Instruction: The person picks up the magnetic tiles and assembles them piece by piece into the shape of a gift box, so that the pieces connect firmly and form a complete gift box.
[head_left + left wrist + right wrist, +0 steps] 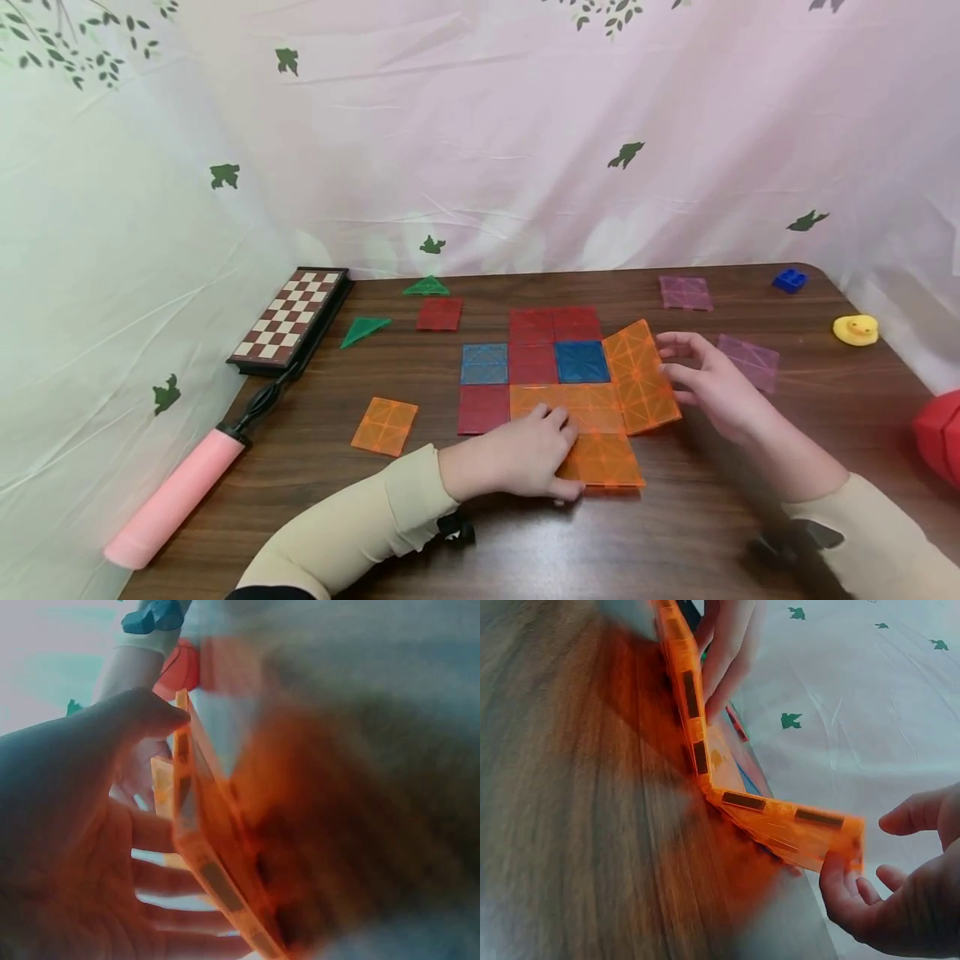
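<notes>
Several orange magnetic tiles (pixel 603 457) join red tiles (pixel 532 364) and blue tiles (pixel 582 362) in a flat layout on the table. On the right, an orange panel (pixel 642 379) tilts up from the layout. My left hand (pixel 525 450) holds the near orange tiles, thumb at their front edge and fingers over the top, as the left wrist view also shows. Beside the tilted panel, my right hand (pixel 705 379) touches its outer side with relaxed fingertips. The thumb (pixel 911 814) stands apart from the panel in the right wrist view.
A chessboard (pixel 288 317) and a pink hand pump (pixel 176 500) lie at left. Loose tiles include an orange square (pixel 385 426), green triangles (pixel 365 331) and purple squares (pixel 686 293). Right are a blue brick (pixel 790 280), yellow duck (pixel 855 330) and red ball (pixel 941 437).
</notes>
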`<state>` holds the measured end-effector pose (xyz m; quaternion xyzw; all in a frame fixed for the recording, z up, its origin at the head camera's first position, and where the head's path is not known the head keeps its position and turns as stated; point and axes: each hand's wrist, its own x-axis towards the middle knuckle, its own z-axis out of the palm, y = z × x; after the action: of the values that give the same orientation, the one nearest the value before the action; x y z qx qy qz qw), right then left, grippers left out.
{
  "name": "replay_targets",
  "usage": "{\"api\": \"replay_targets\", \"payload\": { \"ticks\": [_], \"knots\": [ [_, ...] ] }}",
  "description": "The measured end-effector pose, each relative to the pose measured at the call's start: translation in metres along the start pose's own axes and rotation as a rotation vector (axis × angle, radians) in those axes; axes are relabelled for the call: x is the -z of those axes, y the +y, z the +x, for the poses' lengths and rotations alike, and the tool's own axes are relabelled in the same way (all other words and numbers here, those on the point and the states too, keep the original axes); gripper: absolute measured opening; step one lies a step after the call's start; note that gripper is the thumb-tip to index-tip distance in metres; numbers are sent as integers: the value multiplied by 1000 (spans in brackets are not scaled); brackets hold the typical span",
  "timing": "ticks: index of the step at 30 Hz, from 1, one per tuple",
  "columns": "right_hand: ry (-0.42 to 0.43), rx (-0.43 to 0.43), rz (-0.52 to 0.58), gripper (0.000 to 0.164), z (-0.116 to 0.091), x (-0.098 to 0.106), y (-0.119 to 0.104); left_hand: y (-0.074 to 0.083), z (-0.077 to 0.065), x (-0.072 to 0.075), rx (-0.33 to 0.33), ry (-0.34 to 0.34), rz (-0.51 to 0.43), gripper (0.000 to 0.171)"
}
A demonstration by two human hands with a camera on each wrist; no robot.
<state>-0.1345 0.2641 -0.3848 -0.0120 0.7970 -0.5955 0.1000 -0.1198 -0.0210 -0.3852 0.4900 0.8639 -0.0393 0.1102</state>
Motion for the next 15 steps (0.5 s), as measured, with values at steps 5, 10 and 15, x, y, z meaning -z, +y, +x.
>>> {"api": "replay_targets", "payload": {
  "ticks": [5,10,15],
  "knots": [
    [-43,7,102,56,5,-3,0,-10,-2,8,-51,31,-165,56],
    [-82,21,155,61,10,-8,1,-18,-3,12,-90,182,-264,47],
    [-108,27,137,63,14,-12,1,-18,-5,12,-162,400,-179,35]
  ]
}}
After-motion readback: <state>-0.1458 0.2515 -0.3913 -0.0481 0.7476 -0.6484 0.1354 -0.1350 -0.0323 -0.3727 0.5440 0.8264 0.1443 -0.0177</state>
